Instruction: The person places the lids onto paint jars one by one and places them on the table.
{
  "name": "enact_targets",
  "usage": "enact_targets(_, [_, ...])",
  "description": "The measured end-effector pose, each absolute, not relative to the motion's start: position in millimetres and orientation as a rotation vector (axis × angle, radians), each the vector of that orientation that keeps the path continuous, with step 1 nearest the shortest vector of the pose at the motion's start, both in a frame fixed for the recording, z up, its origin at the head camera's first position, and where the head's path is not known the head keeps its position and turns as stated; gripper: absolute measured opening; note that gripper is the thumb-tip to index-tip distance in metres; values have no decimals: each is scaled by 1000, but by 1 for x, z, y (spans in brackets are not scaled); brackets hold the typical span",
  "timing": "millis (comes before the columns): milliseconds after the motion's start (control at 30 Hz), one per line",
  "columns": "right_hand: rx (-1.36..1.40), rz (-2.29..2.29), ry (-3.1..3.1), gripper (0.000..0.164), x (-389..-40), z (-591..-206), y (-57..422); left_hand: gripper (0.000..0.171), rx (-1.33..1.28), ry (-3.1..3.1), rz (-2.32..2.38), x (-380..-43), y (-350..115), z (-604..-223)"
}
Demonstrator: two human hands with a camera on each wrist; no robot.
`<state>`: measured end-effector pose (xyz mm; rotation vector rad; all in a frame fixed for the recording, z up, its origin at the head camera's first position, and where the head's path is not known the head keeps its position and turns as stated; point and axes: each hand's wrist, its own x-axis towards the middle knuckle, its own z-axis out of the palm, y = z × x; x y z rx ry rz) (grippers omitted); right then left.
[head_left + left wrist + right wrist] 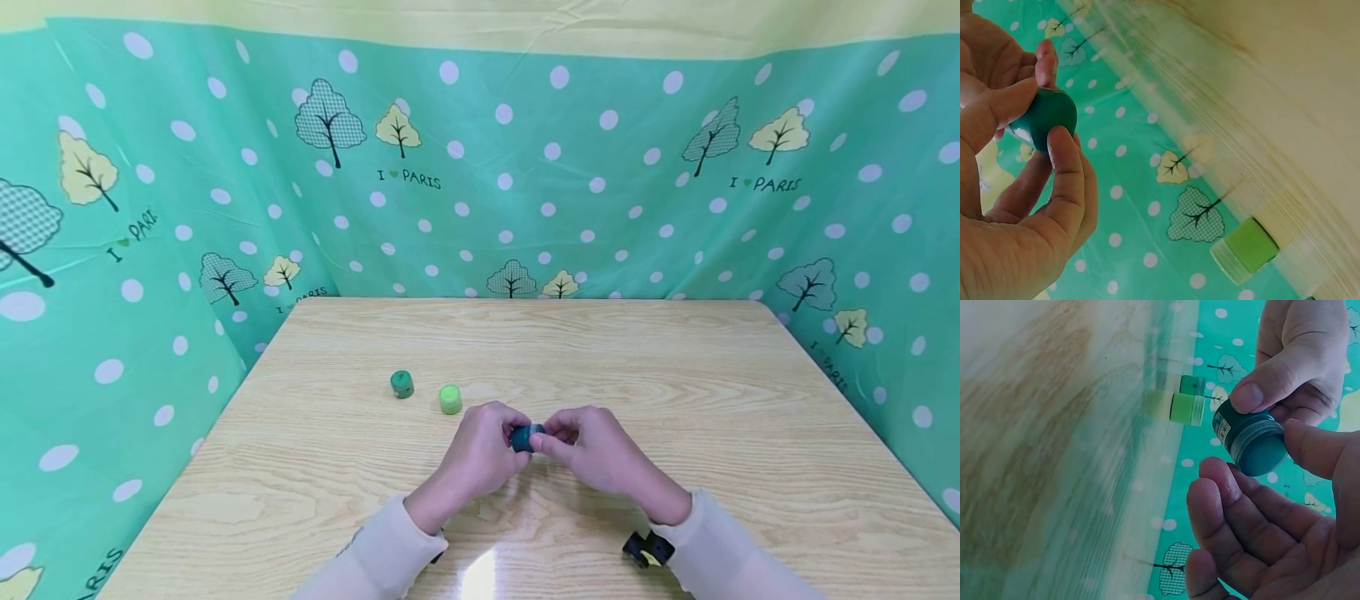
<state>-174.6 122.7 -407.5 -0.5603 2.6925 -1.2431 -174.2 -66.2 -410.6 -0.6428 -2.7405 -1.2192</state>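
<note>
A small dark teal paint jar [521, 439] lies tilted on its side between both hands, just above the table. My left hand [480, 447] grips its body, thumb on one side and fingers round the other, as the left wrist view of the jar [1059, 117] confirms. At the jar's other end is a translucent lid [1265, 453], toward my right hand [600, 450]. The right thumb and a fingertip pinch the lid's edge, while the remaining fingers spread below it. Part of a white label shows on the jar body [1241, 422] in the right wrist view.
To the left of the hands, a light green jar [450, 400] stands upright on the wooden table [600, 350]. A darker green jar [402, 384] is farther left. Polka-dot cloth [551, 150] hangs along the table's back and sides.
</note>
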Motion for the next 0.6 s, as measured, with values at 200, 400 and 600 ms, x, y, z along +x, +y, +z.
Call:
enact_targets(200, [-569,-1183,2700,35,-175,-407,123,20,-651,-2742,-1205,-174,-67,-410])
enact_targets(400, [-561,-1173,2705,36,-175,-406,124,19,-651,-2737,-1251,-175,-66,-411])
enact_targets(600, [-599,-1168,2718,44,-174,-405,126,21,-632,-2752,-1266,-174,-66,-410])
